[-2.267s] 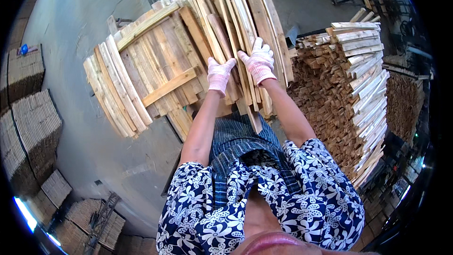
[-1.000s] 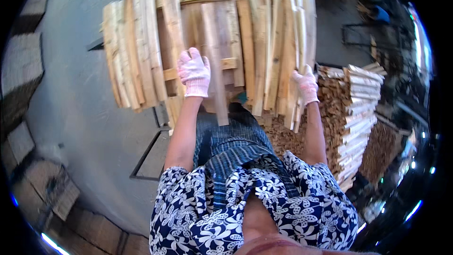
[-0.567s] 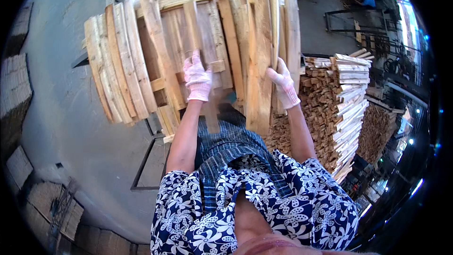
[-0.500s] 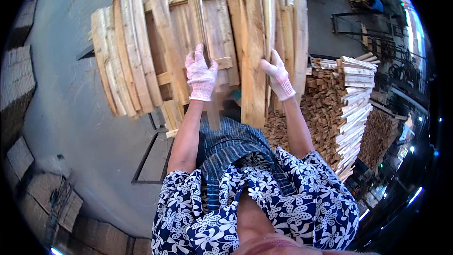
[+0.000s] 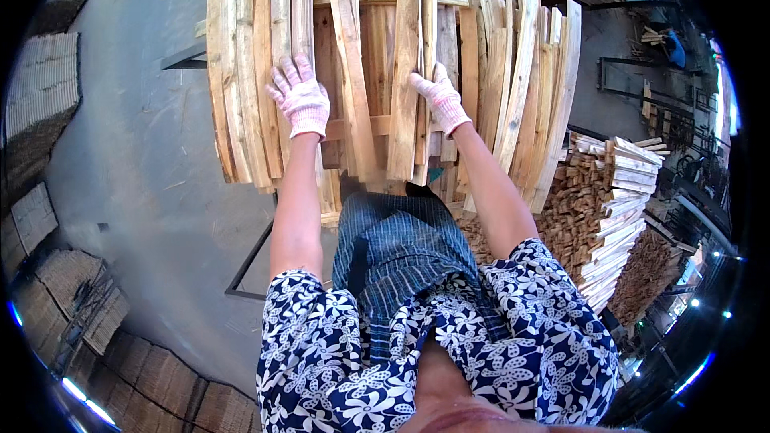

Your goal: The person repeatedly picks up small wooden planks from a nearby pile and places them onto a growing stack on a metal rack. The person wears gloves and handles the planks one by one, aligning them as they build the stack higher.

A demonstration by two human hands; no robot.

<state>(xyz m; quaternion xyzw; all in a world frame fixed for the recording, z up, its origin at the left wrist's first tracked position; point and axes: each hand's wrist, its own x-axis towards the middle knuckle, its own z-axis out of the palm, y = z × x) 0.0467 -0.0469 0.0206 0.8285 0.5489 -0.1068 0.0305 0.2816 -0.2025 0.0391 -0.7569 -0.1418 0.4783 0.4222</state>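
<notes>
Both hands wear whitish-pink knit gloves. My left hand (image 5: 300, 99) lies with spread fingers on the left row of upright wooden slats (image 5: 261, 48), pressing against their inner edge. My right hand (image 5: 439, 99) is closed around a long wooden slat (image 5: 405, 48) and a narrower slat right beside it, thumb on the left, fingers on the right. Between my hands, a single slat (image 5: 350, 72) leans slightly across crosswise wooden battens (image 5: 341, 127). To the right of my right hand, more slats (image 5: 516, 72) lie loosely, some tilted and overlapping.
A tall stack of cut wood (image 5: 589, 208) stands at the right. Bundled wood stacks (image 5: 40, 80) line the left side. A dark metal frame (image 5: 253, 261) is low at the left of my legs. Far right, a person in blue (image 5: 675, 48) is near metal racks.
My left hand has moved left from the middle slats onto the left row. My right hand has shifted left with its slats. A slat now lies tilted between my hands.
</notes>
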